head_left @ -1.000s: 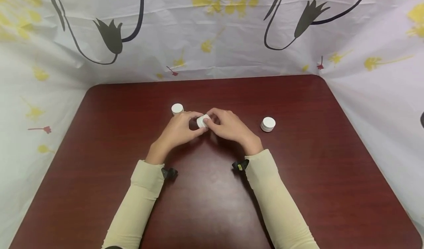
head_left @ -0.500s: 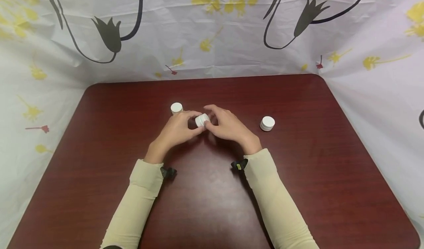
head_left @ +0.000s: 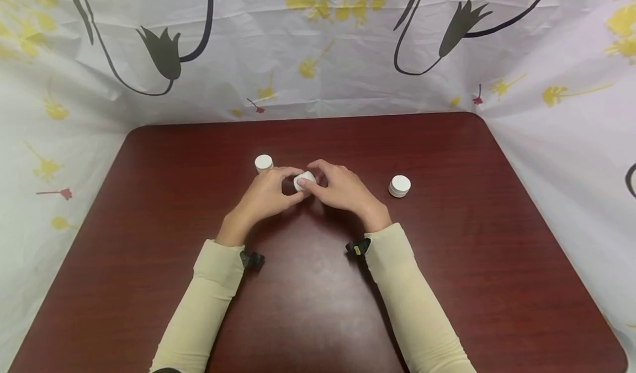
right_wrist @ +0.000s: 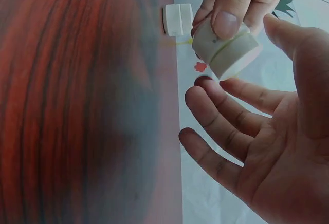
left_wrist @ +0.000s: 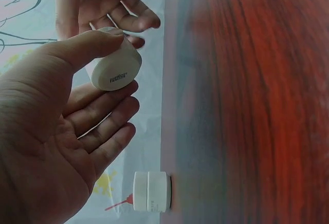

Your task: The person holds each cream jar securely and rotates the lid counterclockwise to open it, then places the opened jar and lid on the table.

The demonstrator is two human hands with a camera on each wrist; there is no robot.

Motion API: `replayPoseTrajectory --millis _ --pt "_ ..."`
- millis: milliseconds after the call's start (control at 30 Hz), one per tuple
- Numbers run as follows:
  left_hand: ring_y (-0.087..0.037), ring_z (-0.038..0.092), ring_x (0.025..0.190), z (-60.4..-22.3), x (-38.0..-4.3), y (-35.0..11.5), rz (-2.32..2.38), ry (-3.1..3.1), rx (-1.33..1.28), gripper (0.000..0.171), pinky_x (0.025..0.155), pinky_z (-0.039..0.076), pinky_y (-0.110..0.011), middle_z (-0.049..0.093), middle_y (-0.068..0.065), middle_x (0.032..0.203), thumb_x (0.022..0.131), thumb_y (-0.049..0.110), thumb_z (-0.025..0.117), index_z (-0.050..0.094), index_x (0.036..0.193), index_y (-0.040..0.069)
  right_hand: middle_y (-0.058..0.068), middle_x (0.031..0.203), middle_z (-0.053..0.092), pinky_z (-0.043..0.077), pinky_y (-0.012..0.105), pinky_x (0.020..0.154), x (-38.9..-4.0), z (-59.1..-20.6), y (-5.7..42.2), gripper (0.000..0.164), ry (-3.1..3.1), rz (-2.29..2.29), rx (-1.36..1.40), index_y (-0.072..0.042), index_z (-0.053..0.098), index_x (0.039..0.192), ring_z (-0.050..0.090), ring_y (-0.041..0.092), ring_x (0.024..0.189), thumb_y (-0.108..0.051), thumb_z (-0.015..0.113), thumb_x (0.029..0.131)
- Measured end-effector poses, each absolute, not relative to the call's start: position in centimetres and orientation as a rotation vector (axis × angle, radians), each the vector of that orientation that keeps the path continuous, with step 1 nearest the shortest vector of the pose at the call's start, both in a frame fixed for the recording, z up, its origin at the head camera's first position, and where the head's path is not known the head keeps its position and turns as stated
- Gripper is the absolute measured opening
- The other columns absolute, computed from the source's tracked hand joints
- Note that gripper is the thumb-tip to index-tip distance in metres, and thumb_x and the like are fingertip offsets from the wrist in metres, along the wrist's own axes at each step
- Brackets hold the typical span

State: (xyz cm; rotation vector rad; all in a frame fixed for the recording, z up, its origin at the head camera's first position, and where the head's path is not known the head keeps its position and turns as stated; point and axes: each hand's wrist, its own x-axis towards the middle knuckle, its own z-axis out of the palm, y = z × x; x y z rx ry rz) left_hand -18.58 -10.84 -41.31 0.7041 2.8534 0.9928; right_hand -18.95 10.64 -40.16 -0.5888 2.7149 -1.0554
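Observation:
Over the middle of the table, my left hand (head_left: 263, 195) pinches a small white screw-top jar (right_wrist: 231, 50) between thumb and fingers. The jar is tilted, its lid side toward my right hand (head_left: 343, 188). Dark print marks the jar's base in the left wrist view. Around the lid, the right fingers (right_wrist: 221, 126) are spread and loosely bent. The right thumb shows a gap from the lid in the right wrist view, though it overlaps the jar in the head view.
A second white jar (head_left: 264, 162) stands just behind my left hand, partly hidden by it. Another white jar (head_left: 399, 185) stands to the right of my right hand. The dark red table (head_left: 308, 307) meets a patterned white cloth (head_left: 348, 80) at its far edge.
The right thumb and fingers drew back from the jar, and then the thumb came over it again. My left hand keeps its pinch. The two standing jars have stayed put.

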Motion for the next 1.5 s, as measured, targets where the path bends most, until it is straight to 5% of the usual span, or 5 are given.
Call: replayPoseTrajectory --millis 300,733,1100,1300,1500 --pt "-0.025 0.071 0.115 -41.2 -18.5 -11.0 1.009 2.845 0.681 0.046 0.103 0.054 -0.046 0.077 -0.003 0.125 0.093 0.037 0.08 0.073 0.132 0.015 -0.001 0.094 0.073 0.054 0.035 0.081 -19.0 -40.2 10.3 0.03 2.725 -1.103 -0.662 -0.017 0.071 0.118 0.067 0.014 0.083 -0.043 0.067 0.103" --pt "-0.027 0.068 0.118 -41.4 -18.4 -11.2 0.989 2.839 0.645 0.047 0.103 0.054 -0.046 0.074 -0.006 0.129 0.093 0.031 0.078 0.069 0.135 0.012 0.005 0.109 0.076 0.057 0.041 0.093 -19.1 -40.2 10.5 0.034 2.715 -1.134 -0.703 -0.01 0.067 0.13 0.072 0.019 0.098 -0.028 0.071 0.101" --pt "-0.028 0.069 0.112 -41.5 -18.4 -11.5 0.968 2.876 0.612 0.044 0.102 0.052 -0.048 0.077 -0.006 0.119 0.09 0.033 0.083 0.072 0.127 0.012 0.007 0.102 0.075 0.054 0.037 0.087 -19.2 -40.1 11.3 0.039 2.745 -1.092 -0.682 -0.01 0.062 0.12 0.07 0.02 0.094 -0.03 0.082 0.093" --pt "-0.027 0.064 0.111 -41.7 -18.5 -11.6 0.925 2.88 0.609 0.045 0.107 0.045 -0.053 0.072 -0.008 0.115 0.09 0.035 0.084 0.071 0.127 0.013 0.011 0.113 0.077 0.058 0.043 0.093 -19.3 -39.9 11.4 0.051 2.718 -1.014 -0.676 -0.003 0.065 0.134 0.074 0.023 0.103 -0.027 0.083 0.092" --pt "-0.026 0.065 0.105 -41.9 -18.6 -11.6 0.944 2.856 0.584 0.044 0.099 0.05 -0.046 0.072 -0.009 0.11 0.089 0.032 0.084 0.071 0.125 0.01 0.008 0.116 0.076 0.056 0.043 0.094 -19.4 -40.0 11.4 0.043 2.725 -0.952 -0.664 -0.006 0.073 0.126 0.071 0.023 0.104 -0.027 0.085 0.091"
